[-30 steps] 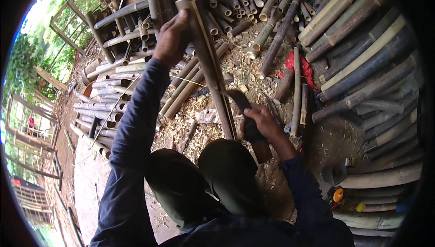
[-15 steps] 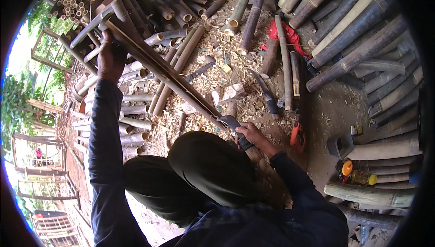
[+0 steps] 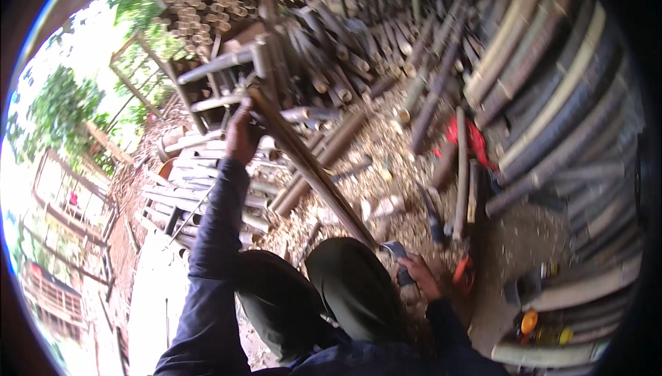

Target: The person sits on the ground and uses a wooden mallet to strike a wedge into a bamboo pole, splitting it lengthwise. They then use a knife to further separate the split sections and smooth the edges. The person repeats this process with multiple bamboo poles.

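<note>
My left hand (image 3: 241, 135) is closed around the upper end of a long split bamboo piece (image 3: 310, 169), which slants down to the right toward my knees. The lower end of that bamboo comes close to the blade of a chopping knife (image 3: 395, 249). My right hand (image 3: 420, 276) grips the knife's dark handle, beside my right knee. Whether blade and bamboo touch I cannot tell. Another knife (image 3: 433, 219) with a dark handle lies on the shavings beyond my right hand.
Bamboo poles (image 3: 552, 128) are stacked along the right, with more cut bamboo (image 3: 324, 59) at the back. An orange-handled tool (image 3: 463, 274) and a red plastic bag (image 3: 470, 143) lie on the right. Shavings (image 3: 386, 169) cover the ground. A bamboo frame (image 3: 221, 66) stands behind my left hand.
The view has tilted up and shifted, so everything sits lower and farther right in the picture. Both hands keep their hold on the bamboo and the knife.
</note>
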A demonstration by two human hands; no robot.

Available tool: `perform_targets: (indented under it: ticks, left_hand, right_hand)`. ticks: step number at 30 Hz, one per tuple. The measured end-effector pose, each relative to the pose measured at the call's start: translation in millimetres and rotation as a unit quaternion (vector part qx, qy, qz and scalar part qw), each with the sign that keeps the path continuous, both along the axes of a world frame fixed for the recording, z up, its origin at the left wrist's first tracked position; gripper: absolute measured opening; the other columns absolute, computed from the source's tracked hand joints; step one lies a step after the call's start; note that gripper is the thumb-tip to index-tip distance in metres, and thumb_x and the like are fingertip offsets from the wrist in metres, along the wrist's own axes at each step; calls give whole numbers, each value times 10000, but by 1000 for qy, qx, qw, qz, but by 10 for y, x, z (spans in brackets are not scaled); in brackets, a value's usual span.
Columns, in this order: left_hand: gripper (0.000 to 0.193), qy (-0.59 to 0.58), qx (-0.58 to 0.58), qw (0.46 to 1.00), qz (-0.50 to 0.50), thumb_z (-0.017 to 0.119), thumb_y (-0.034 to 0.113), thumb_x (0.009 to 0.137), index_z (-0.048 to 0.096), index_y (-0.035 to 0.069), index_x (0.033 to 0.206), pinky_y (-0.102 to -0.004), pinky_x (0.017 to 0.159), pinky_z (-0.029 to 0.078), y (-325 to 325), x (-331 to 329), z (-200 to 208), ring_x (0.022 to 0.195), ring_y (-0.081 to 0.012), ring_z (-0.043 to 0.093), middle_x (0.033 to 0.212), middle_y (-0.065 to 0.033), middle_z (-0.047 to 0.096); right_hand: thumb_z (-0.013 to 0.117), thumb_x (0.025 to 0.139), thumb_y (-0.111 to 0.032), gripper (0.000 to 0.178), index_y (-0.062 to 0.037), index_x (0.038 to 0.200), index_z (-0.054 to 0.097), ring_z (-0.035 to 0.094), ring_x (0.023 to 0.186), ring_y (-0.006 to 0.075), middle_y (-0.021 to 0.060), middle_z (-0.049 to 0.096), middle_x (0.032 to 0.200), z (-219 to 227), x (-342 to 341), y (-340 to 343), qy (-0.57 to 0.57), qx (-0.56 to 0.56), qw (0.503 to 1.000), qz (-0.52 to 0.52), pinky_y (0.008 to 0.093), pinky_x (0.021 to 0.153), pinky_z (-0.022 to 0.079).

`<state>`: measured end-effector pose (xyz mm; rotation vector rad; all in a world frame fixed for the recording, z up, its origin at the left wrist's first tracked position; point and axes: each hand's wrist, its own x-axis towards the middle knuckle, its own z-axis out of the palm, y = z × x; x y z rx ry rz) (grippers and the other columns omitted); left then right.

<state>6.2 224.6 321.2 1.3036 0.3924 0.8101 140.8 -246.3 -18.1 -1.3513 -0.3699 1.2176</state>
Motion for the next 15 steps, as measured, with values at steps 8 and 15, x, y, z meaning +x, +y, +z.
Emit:
perform_targets:
  ticks: [8, 15]
  left_hand:
    - [520, -77, 64, 989, -111, 627, 340, 1041, 533, 52, 1463, -404, 968, 543, -1091, 467, 560, 1149, -191, 630, 1312, -60, 632]
    - [607, -122, 57, 972, -192, 745, 321, 964, 542, 24, 1453, -376, 1063, 478, -1227, 552, 583, 1207, -182, 609, 1314, -68, 656]
  right_hand:
    - [545, 1006, -82, 340, -16, 1333, 610, 652, 857, 201, 121, 676, 969, 2938, 388, 511, -419, 215, 881, -51, 355, 765, 518]
    - [643, 897, -25, 748, -184, 1594, 423, 615, 794, 326, 148, 588, 904, 4052, 294, 922, -836, 147, 527, -43, 459, 733, 513]
